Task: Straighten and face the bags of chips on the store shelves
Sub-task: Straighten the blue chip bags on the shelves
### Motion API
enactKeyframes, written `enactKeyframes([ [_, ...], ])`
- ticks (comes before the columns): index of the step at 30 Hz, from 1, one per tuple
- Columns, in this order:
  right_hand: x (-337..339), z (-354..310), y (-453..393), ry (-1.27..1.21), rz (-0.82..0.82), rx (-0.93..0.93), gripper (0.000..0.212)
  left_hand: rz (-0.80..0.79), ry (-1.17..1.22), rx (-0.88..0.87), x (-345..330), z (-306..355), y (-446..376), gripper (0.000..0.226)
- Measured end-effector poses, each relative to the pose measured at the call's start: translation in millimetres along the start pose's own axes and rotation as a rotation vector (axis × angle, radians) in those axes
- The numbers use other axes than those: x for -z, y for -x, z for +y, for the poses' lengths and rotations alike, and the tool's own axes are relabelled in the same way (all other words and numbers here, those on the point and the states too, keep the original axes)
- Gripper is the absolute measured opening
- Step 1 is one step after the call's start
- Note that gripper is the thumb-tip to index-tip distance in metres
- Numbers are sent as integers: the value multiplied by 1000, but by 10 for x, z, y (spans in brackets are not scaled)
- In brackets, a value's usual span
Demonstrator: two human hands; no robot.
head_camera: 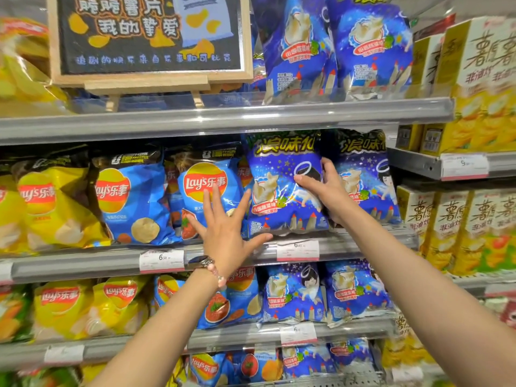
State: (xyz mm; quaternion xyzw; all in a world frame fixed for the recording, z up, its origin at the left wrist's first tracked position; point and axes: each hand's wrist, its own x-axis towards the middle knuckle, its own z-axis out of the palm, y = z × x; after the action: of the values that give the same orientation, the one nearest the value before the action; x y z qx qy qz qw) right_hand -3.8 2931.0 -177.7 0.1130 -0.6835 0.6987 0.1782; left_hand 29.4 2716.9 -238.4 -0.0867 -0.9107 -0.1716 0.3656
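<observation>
The right hand (pixel 324 188) grips the blue bag (pixel 282 185)'s three-o'clock edge; at its eight o'clock, the left hand (pixel 226 227) spreads open.

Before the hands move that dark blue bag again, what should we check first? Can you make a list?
1. Right hand grips the dark blue bag: ok.
2. Left hand is free, fingers spread, in front of the Lay's bag: ok.
3. Dark blue bag faces front: ok.
4. Dark blue bag stands straight: not ok, it leans a little.
5. Bag bottom sits behind the shelf rail: cannot tell.
6. Price tag below the bag is uncovered: ok.
</observation>
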Motion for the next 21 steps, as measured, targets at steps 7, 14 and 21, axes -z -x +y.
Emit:
enactKeyframes([
  [7,-53,91,96,144,-78,33,73,-16,-108,12,-95,-20,-71,85],
  [14,127,246,258,392,-178,126,130,-38,-162,42,-121,24,-116,79],
  [21,148,313,259,428,-173,90,123,79,-117,13,-190,16,-102,97],
])
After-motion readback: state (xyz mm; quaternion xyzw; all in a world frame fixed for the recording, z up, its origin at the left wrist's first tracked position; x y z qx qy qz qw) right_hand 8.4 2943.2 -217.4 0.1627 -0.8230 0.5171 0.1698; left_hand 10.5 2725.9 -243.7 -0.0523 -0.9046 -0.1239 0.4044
